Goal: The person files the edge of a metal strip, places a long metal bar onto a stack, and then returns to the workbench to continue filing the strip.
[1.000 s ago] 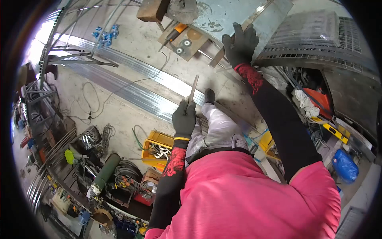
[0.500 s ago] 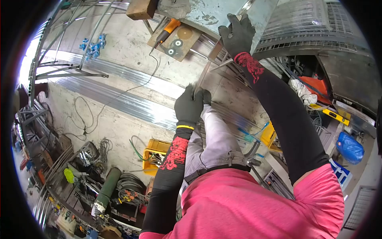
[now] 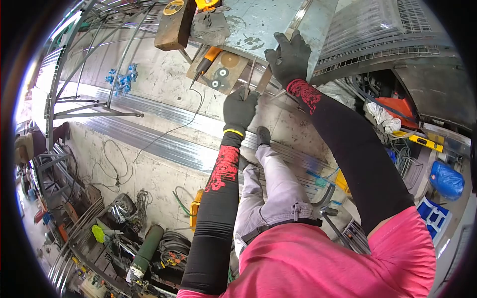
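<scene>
My left hand, in a dark grey glove, is closed around the lower end of a thin metal strip that points up toward the table edge. Over the edge of the grey-blue worktable is my gloved right hand. Its fingers lie over a flat metal bar on the tabletop, with the fingertips somewhat apart. A brownish length in line with the bar shows below the hand, past the edge; the glove covers the part between. The left hand is just beside this lower end.
An orange-handled power tool lies on a board by the table, its cord trailing over the floor. A rusty block sits at the table's left corner. Long metal profiles cross the floor. Wire mesh panels are at right, a green cylinder lower left.
My left hand has moved up, away from my legs and toward the table edge, carrying the metal strip. My right hand stays over the bar. The view has shifted slightly.
</scene>
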Motion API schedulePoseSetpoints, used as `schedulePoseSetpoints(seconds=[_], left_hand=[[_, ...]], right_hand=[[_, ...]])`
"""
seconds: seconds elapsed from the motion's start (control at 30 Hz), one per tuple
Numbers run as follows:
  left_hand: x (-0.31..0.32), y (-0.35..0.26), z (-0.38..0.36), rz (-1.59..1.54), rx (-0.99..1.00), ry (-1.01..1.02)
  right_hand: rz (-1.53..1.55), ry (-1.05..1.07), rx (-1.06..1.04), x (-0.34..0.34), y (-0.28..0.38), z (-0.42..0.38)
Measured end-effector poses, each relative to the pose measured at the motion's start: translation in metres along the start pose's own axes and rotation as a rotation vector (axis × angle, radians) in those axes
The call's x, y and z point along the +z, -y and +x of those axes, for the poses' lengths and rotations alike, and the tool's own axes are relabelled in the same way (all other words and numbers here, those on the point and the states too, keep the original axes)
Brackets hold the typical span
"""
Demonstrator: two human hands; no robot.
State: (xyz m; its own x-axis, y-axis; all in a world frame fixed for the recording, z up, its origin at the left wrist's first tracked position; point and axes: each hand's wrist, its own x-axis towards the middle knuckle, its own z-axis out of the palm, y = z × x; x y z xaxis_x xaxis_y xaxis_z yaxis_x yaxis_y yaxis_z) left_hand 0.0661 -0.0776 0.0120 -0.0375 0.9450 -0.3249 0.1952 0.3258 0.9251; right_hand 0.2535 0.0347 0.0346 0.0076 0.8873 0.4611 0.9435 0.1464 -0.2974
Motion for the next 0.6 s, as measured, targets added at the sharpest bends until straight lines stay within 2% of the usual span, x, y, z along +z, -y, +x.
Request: schedulePoseSetpoints(seconds=[0.03,0.07,0.13,0.17,0.2,0.23,0.27,0.33,0.4,0.47,0.5,0.53,0.57,0.6], left_hand=[[-0.006,0.022,0.007,0.097,0.25,-0.023],[-0.022,0.047,0.028,0.524,0.95,-0.257],[-0.049,0.05,0.013,-0.759,-0.434,-0.296],[-0.054,0.07,0.012,-0.739,-0.426,-0.325],[-0.056,0.052,0.004,-0.721,-0.413,-0.356],[-0.05,0.035,-0.016,-0.506,-0.333,-0.304],[-0.048,0.032,-0.018,-0.42,-0.412,-0.201],[-0.029,0.007,-0.025,-0.35,-0.384,-0.061],[0.0,0.011,-0.015,-0.319,-0.256,-0.03],[0.041,0.084,0.024,0.522,0.733,-0.287],[0.039,0.058,0.015,0.243,0.27,0.067],[0.035,-0.007,0.003,-0.27,-0.311,0.002],[0.041,0.032,0.011,-0.073,0.067,0.002],[0.03,-0.007,-0.003,-0.25,-0.169,-0.038]], right_hand=[[0.014,-0.001,-0.004,-0.001,0.0,-0.001],[0.013,0.0,0.004,-0.001,0.0,-0.002],[0.011,-0.007,0.001,-0.002,0.001,-0.001],[0.013,-0.004,0.003,-0.002,0.0,-0.003],[-0.004,-0.012,0.0,-0.001,0.0,-0.002],[-0.021,-0.023,-0.003,0.0,0.001,0.0],[-0.014,-0.028,-0.001,0.0,0.001,-0.001],[-0.009,0.001,-0.003,-0.003,0.001,-0.001],[-0.002,-0.052,-0.018,-0.009,0.008,-0.001],[0.134,-0.125,-0.034,0.007,-0.001,-0.007],[0.124,-0.008,0.028,0.001,0.001,-0.002],[0.144,-0.054,0.009,0.0,0.003,-0.002],[0.17,-0.026,0.022,-0.006,0.006,0.0],[0.346,0.102,0.047,-0.015,-0.002,0.0]])
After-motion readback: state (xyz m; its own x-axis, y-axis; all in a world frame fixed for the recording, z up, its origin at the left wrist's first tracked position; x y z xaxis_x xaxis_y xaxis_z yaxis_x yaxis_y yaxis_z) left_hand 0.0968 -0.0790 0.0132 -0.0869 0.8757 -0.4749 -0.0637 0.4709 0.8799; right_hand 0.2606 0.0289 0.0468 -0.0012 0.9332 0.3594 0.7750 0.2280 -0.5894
